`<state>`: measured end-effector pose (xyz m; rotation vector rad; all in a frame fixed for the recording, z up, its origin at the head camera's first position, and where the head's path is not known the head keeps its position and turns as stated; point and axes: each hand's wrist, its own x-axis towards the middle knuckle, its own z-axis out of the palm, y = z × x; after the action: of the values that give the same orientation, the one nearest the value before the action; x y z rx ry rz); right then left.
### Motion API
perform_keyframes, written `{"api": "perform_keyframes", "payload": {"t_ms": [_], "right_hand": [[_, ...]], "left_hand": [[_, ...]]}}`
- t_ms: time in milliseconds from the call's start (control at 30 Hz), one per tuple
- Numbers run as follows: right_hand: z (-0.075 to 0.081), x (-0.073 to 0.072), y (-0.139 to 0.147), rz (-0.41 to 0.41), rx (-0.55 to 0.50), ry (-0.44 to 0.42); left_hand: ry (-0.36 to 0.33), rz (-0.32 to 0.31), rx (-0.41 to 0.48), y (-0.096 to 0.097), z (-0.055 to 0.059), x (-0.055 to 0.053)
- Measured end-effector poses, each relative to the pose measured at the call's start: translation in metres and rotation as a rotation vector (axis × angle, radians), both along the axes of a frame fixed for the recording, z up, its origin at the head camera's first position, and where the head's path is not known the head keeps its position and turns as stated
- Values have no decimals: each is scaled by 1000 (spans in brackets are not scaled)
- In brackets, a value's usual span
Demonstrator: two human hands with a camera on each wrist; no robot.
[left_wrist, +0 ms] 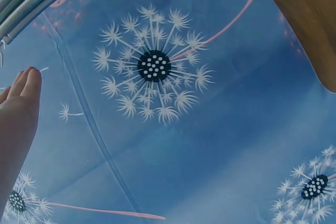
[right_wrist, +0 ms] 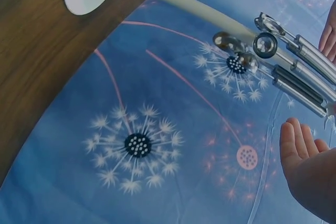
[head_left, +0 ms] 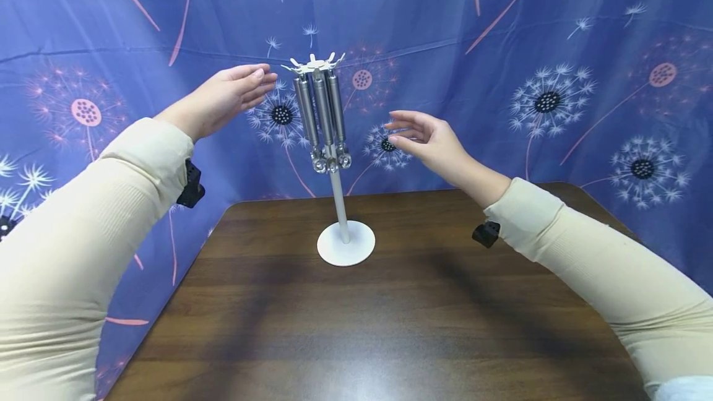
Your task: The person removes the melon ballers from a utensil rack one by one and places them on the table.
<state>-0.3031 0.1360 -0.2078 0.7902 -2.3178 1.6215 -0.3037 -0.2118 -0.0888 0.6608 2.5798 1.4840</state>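
Note:
A white stand (head_left: pixel 338 197) with a round base stands upright on the table, its top ringed with hooks (head_left: pixel 313 65). From them hang several shiny metal utensils (head_left: pixel 323 107) with tube-like handles and small rounded heads at the lower ends; their exact kind does not show. My left hand (head_left: pixel 234 94) is raised to the left of the hooks, fingers straight and apart from the stand. To the right of the utensils, my right hand (head_left: pixel 429 138) hovers with loosely bent fingers, holding nothing. In the right wrist view, the right palm (right_wrist: pixel 312 174) shows below the handles.
The brown wooden table (head_left: pixel 345 314) extends toward me from under the stand. Behind it hangs a blue curtain (head_left: pixel 445 67) with a dandelion print. Small black devices sit at my left cuff (head_left: pixel 147 147) and right cuff (head_left: pixel 523 212).

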Motion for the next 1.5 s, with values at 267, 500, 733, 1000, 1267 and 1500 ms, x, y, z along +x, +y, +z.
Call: {"api": "perform_keyframes", "payload": {"t_ms": [267,500,733,1000,1267,1500], "right_hand": [[0,-11,-21,54,-53,-28],[3,-16,-39,94,-75,-66],[9,-22,-57,119,-132,-77],[9,-29,-76,111,-164,-94],[12,-35,-88,81,-218,-113],[14,-40,-90,33,-251,-127]], "left_hand": [[25,13,12,11,2,-20],[-24,50,178,21,-1,-35],[-84,47,350,26,-2,-39],[-136,15,469,29,-4,-41],[-141,-5,492,31,-4,-41],[-141,-17,518,31,-2,-40]]}}
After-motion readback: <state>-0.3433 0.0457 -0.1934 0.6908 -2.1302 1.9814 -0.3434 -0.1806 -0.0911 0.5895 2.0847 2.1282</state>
